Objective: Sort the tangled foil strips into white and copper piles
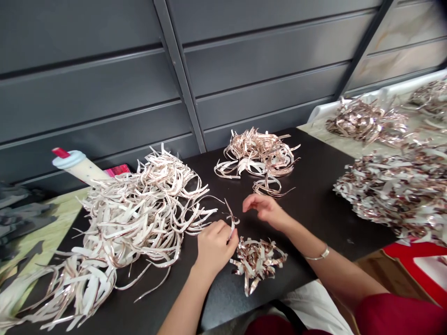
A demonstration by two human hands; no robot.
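My left hand (217, 244) is closed around a thin strip (231, 218) that is white on one side and shiny rose-gold on the other. The strip's free end curls up above the thumb. To its right, my right hand (263, 209) hovers over the black table with fingers apart and bent, holding nothing that I can see. A small pile of short metallic pieces (259, 260) lies just below and between the hands. Left of my left hand spreads a big heap of long white strips (139, 209). Beyond my right hand sits a rose-gold bundle of strips (260, 151).
A cup with a pale lid (84, 166) leans behind the white heap, near a pink-red item (120, 169). A large shredded pile (398, 186) covers the right side, with another pile (365, 122) behind it. A grey panelled wall (265, 60) bounds the back. A cardboard box (394, 272) stands at lower right.
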